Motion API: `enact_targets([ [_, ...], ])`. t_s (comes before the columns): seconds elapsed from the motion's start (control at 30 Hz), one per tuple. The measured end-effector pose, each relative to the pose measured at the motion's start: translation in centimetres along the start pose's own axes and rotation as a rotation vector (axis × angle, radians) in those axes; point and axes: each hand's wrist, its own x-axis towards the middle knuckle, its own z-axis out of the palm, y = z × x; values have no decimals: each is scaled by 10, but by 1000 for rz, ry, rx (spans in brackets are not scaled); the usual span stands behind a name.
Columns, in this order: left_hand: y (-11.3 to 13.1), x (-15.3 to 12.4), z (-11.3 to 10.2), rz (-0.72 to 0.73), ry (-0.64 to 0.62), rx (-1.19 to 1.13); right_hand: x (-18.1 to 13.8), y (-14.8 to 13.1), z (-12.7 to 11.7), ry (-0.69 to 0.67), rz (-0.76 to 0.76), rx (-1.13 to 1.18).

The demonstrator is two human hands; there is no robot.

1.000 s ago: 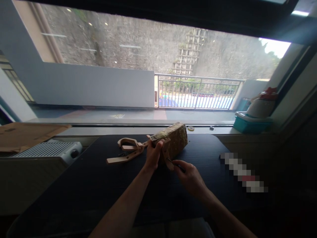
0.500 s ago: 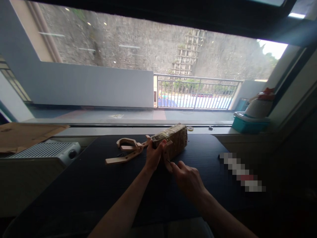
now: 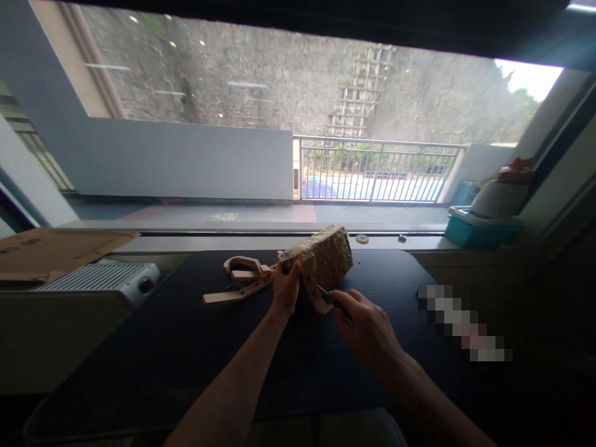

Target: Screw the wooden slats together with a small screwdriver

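Observation:
My left hand is closed around a curved light wooden piece with holes in it, holding it upright by the end of a box-shaped block wrapped in shiny brown tape. In my right hand is a small screwdriver with a dark handle. Its thin shaft points at the wooden piece; whether the tip sits in a hole is too small to tell. Left of my hands, more jointed wooden pieces lie on the dark table, with small dark bits among them.
A white heater and a flat cardboard piece stand at the left. On the window sill are a tape roll and a teal box bearing a white container. A blurred-out object lies at the table's right.
My right hand has drawn back a little to the right, so more of the screwdriver's shaft and handle shows. The wooden piece leans more. The whole view has shifted slightly.

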Motion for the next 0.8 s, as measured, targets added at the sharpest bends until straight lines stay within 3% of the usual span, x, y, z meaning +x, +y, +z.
enact_targets([
  [0.2, 0, 1, 0, -5, -6, 5, 11, -9, -1, -24, -97, -179],
  [0.8, 3, -1, 1, -18, 17, 49, 18, -16, -7, -49, -220, -321],
])
